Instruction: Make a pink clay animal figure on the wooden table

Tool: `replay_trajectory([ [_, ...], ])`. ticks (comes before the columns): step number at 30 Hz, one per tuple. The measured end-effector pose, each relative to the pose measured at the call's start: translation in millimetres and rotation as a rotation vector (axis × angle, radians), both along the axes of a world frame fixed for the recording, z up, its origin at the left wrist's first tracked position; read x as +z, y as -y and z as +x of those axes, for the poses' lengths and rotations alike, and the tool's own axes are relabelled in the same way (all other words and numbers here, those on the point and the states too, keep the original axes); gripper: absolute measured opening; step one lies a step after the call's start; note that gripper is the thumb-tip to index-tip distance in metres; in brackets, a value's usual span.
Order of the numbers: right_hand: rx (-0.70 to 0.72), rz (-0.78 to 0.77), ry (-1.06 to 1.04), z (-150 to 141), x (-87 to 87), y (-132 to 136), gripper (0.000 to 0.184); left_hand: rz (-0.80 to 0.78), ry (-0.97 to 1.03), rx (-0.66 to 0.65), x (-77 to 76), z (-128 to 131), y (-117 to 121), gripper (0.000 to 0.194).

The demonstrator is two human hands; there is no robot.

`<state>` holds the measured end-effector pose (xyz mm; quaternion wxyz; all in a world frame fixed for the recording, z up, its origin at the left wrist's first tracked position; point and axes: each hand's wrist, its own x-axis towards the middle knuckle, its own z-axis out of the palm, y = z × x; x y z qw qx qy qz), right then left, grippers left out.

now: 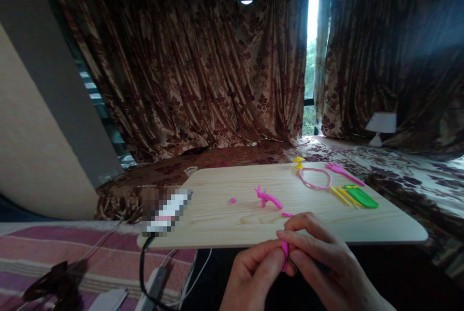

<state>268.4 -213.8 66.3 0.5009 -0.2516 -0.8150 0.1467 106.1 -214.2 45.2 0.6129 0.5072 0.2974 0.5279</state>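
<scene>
Both my hands meet at the near edge of a light wooden board (224, 224), pinching one small pink plastic piece (285, 253). My left hand (253, 270) grips it from the left with curled fingers. My right hand (319, 258) closes over its top and right side. Just beyond them lie a short pink bit (287, 214), a pink assembled figure (267, 198) and a tiny pink bead (232, 200). Farther right sit a pink ring (314, 178), yellow sticks (344, 196), a green flat piece (362, 197), a pink stick (342, 171) and a yellow piece (298, 161).
A blurred-out object (165, 212) lies on the board's left end, with black and white cables (145, 272) hanging below. A striped cloth (54, 258) covers the left foreground. Patterned curtains (203, 69) hang behind; a small white lamp (380, 125) stands at the right.
</scene>
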Motion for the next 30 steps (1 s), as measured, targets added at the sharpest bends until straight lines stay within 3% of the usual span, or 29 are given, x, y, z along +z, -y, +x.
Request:
replay_trajectory([
  [10, -0.038, 0.037, 0.027, -4, 10.0, 6, 0.032, 0.034, -0.019, 0.042, 6.0, -1, 1, 0.019],
  [18, -0.102, 0.157, -0.008, -6, 6.8, 4, 0.049, 0.028, -0.013, 0.048, 3.3, -1, -2, 0.018],
  [26, -0.102, 0.094, 0.068, -3, 8.8, 3, 0.036, 0.016, -0.01, 0.044, 3.7, 0, -4, 0.023],
  [30, -0.052, 0.04, 0.088, 5, 12.4, 1, 0.041, 0.052, -0.114, 0.027, 1.3, -3, -7, 0.031],
])
